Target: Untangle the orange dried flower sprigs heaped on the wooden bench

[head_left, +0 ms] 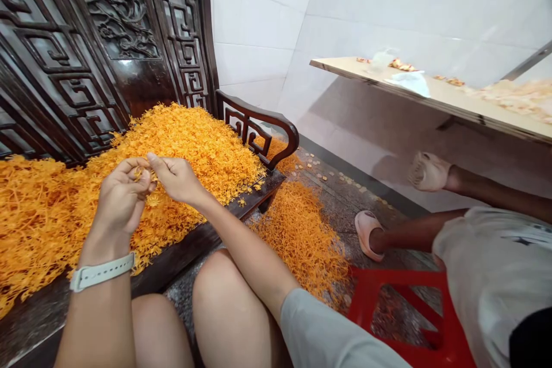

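The left hand (118, 198), fitted with a pale wristband (103, 274), is closed at the fingertips around a small orange piece (138, 172). The right hand (176, 178) meets it there, thumb and forefinger narrowed; whether these fingers grip a piece of their own cannot be told. Both hands are located above an orange heap (190, 141), which lies on a carved wooden settee (183, 248) and extends to the left. A second mass of orange strands (302, 236) lies on the floor (344, 202) beyond the settee's end. Adjacent to these strands is a red stool (364, 305), occupied by a person in a light shirt (487, 276).
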Demonstrator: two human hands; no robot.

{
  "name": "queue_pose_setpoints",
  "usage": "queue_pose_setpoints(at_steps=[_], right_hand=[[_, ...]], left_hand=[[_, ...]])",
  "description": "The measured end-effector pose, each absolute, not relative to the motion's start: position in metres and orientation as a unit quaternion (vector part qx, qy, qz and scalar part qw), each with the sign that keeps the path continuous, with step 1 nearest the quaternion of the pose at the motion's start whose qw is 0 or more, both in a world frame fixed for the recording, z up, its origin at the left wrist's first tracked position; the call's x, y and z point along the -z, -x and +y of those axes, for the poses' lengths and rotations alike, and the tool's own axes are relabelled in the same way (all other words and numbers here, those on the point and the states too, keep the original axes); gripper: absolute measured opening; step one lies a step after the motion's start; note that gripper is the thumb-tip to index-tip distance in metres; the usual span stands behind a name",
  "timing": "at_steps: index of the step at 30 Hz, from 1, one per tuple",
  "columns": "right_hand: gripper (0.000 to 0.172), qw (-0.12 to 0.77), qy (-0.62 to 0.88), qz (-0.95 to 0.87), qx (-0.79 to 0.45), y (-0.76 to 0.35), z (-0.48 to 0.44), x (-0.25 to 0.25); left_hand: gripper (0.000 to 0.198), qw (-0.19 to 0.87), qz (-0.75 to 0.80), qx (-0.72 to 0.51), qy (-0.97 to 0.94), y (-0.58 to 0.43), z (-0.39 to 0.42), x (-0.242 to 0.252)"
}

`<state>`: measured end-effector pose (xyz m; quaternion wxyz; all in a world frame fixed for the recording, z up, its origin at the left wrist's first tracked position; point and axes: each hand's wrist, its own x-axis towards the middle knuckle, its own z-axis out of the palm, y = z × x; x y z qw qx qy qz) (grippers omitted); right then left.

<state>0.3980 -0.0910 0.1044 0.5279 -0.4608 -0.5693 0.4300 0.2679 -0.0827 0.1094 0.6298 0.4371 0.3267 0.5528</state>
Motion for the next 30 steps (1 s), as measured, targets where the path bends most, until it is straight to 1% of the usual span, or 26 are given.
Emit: queue_pose_setpoints(at_steps=[3, 5, 8, 10, 11, 14, 16, 18, 21, 25, 27, 30], right_hand=[[0.057, 0.537, 0.440, -0.557, -0.456, -0.394, -0.089, -0.107], [0.057, 0.525, 0.408, -0.548, -0.507, -0.392, -0.087, -0.108], [0.054, 0.504, 0.346, -0.543, -0.576, -0.394, -0.085, -0.109], [0.051, 0.497, 0.314, -0.531, -0.610, -0.398, -0.085, -0.109], [0.052, 0.499, 0.303, -0.515, -0.628, -0.401, -0.086, -0.110], [0.063, 0.496, 0.277, -0.466, -0.678, -0.413, -0.090, -0.115], [0.066, 0.497, 0.263, -0.468, -0.682, -0.420, -0.092, -0.121], [0.065, 0.518, 0.267, -0.484, -0.653, -0.426, -0.093, -0.127], [0.064, 0.581, 0.321, -0.476, -0.576, -0.433, -0.086, -0.129], [0.057, 0.675, 0.430, -0.418, -0.430, -0.441, -0.057, -0.108], [0.052, 0.673, 0.504, -0.417, -0.345, -0.443, -0.043, -0.092], [0.057, 0.593, 0.604, -0.485, -0.221, -0.440, -0.036, -0.076]], left_hand=[[0.034, 0.648, 0.337, -0.511, -0.454, -0.259, -0.083, -0.112], [0.034, 0.657, 0.331, -0.495, -0.462, -0.255, -0.084, -0.115], [0.032, 0.666, 0.316, -0.498, -0.457, -0.251, -0.087, -0.117], [0.033, 0.678, 0.290, -0.495, -0.461, -0.250, -0.090, -0.118], [0.035, 0.684, 0.262, -0.496, -0.466, -0.250, -0.091, -0.119], [0.038, 0.690, 0.151, -0.524, -0.476, -0.252, -0.092, -0.119], [0.038, 0.679, 0.125, -0.559, -0.458, -0.253, -0.088, -0.118], [0.036, 0.665, 0.151, -0.591, -0.431, -0.252, -0.081, -0.115], [0.027, 0.623, 0.209, -0.640, -0.397, -0.249, -0.069, -0.107], [0.023, 0.564, 0.257, -0.691, -0.373, -0.244, -0.056, -0.098], [0.024, 0.551, 0.252, -0.711, -0.357, -0.244, -0.052, -0.095], [0.025, 0.547, 0.231, -0.738, -0.321, -0.248, -0.051, -0.093]])
